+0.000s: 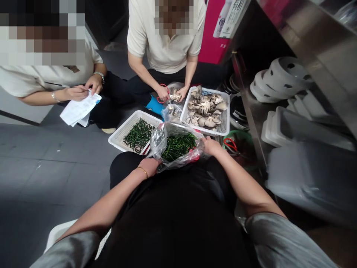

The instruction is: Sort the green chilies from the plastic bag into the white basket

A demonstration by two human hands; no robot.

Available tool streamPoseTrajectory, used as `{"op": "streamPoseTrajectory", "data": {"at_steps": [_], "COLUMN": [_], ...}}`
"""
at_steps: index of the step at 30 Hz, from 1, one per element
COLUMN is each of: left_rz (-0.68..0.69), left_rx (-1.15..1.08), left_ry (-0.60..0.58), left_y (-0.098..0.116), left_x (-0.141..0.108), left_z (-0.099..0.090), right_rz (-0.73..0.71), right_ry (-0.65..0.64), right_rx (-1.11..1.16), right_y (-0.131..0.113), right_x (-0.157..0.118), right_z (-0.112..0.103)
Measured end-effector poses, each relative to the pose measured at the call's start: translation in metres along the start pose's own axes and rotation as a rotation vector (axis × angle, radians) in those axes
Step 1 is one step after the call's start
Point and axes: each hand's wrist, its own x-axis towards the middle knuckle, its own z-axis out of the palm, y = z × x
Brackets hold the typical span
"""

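Note:
A clear plastic bag [158, 143] lies open in front of my lap, with cut green stalks [178, 146] inside. My left hand [150, 166] is closed on the bag's near left edge. On the other side, my right hand [210, 146] grips its right edge. Some red shows at the bag's lower right. Just beyond the bag on the left, a white basket [118, 140] holds more cut green stalks [138, 134]. Farther off to the right, another white basket [227, 124] is heaped with grey oyster mushrooms [206, 108].
A co-worker opposite holds red-handled scissors [163, 93] and mushroom pieces. At left, another person writes on papers [80, 108]. Red-handled scissors [231, 144] rest by a green basket [239, 137]. A metal shelf [251, 123] with plastic containers [304, 178] stands at right.

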Motion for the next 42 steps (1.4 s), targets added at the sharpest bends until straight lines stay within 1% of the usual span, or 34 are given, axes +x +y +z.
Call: {"op": "streamPoseTrajectory", "data": {"at_steps": [1,3,4,5,6,7,9,10,11,12,13,14,15,17,18,19,20,22,24,26,28,29,30,31,33,34,35,36,37,39,40,42], "left_rz": [-0.001,-0.028,-0.063,-0.112,-0.165,-0.214,-0.27,-0.272,-0.259,-0.242,-0.229,-0.226,-0.224,-0.19,-0.141,-0.071,0.008,0.118,0.121,0.09,0.084,0.084,0.072,0.045,-0.042,-0.084,-0.112,-0.115,-0.095,-0.021,0.015,0.069], "left_rx": [-0.02,-0.084,-0.116,-0.138,-0.146,-0.139,-0.097,-0.075,-0.057,-0.045,-0.043,-0.05,-0.07,-0.144,-0.195,-0.25,-0.306,-0.409,-0.509,-0.618,-0.748,-0.828,-0.927,-1.047,-1.334,-1.479,-1.613,-1.726,-1.813,-1.891,-1.879,-1.75], "left_ry": [0.047,0.172,0.231,0.277,0.301,0.301,0.239,0.19,0.142,0.106,0.093,0.111,0.158,0.304,0.377,0.431,0.457,0.446,0.437,0.47,0.506,0.492,0.45,0.381,0.191,0.099,0.03,-0.009,-0.016,0.037,0.08,0.186], "left_y": [0.001,0.003,0.004,0.003,0.001,-0.002,-0.011,-0.016,-0.021,-0.024,-0.026,-0.027,-0.025,-0.018,-0.012,-0.006,-0.001,0.006,0.005,0.0,-0.005,-0.005,-0.003,0.001,0.014,0.022,0.029,0.035,0.039,0.044,0.044,0.043], "left_x": [-0.002,0.001,0.005,0.011,0.017,0.023,0.03,0.031,0.029,0.025,0.019,0.013,0.006,-0.005,-0.007,-0.008,-0.006,0.001,0.009,0.012,0.01,0.009,0.008,0.007,0.01,0.012,0.015,0.018,0.02,0.021,0.02,0.014], "left_z": [-0.002,-0.013,-0.021,-0.028,-0.035,-0.04,-0.043,-0.042,-0.04,-0.037,-0.035,-0.034,-0.035,-0.039,-0.042,-0.044,-0.046,-0.044,-0.037,-0.028,-0.02,-0.018,-0.016,-0.015,-0.013,-0.012,-0.011,-0.01,-0.008,-0.005,-0.004,-0.004], "right_rz": [-0.018,-0.109,-0.178,-0.246,-0.304,-0.348,-0.398,-0.411,-0.425,-0.43,-0.428,-0.419,-0.402,-0.376,-0.376,-0.384,-0.396,-0.413,-0.393,-0.346,-0.316,-0.317,-0.328,-0.339,-0.339,-0.326,-0.314,-0.311,-0.321,-0.368,-0.39,-0.401], "right_ry": [0.11,0.366,0.426,0.421,0.359,0.262,0.028,-0.076,-0.161,-0.212,-0.223,-0.192,-0.12,0.073,0.154,0.205,0.222,0.185,0.141,0.13,0.13,0.129,0.127,0.129,0.138,0.135,0.129,0.119,0.106,0.063,0.029,-0.061], "right_rx": [-0.005,0.012,0.021,0.024,0.015,-0.01,-0.083,-0.117,-0.133,-0.132,-0.118,-0.097,-0.077,-0.044,-0.037,-0.042,-0.059,-0.111,-0.143,-0.124,-0.059,-0.001,0.078,0.178,0.435,0.579,0.719,0.84,0.931,1.02,1.032,1.047], "right_y": [-0.009,-0.032,-0.043,-0.053,-0.061,-0.066,-0.068,-0.065,-0.061,-0.057,-0.054,-0.052,-0.052,-0.062,-0.07,-0.081,-0.091,-0.109,-0.115,-0.105,-0.086,-0.077,-0.069,-0.063,-0.06,-0.063,-0.067,-0.073,-0.08,-0.091,-0.095,-0.101], "right_x": [-0.007,-0.018,-0.023,-0.026,-0.028,-0.03,-0.034,-0.037,-0.041,-0.045,-0.049,-0.051,-0.052,-0.048,-0.043,-0.036,-0.029,-0.014,-0.001,0.006,0.008,0.007,0.005,0.002,-0.007,-0.013,-0.019,-0.026,-0.033,-0.045,-0.049,-0.056], "right_z": [-0.005,-0.016,-0.02,-0.021,-0.019,-0.014,0.005,0.016,0.025,0.032,0.035,0.035,0.031,0.018,0.012,0.007,0.003,0.001,0.002,0.0,-0.006,-0.009,-0.012,-0.012,-0.008,-0.002,0.004,0.012,0.019,0.032,0.036,0.042]}}
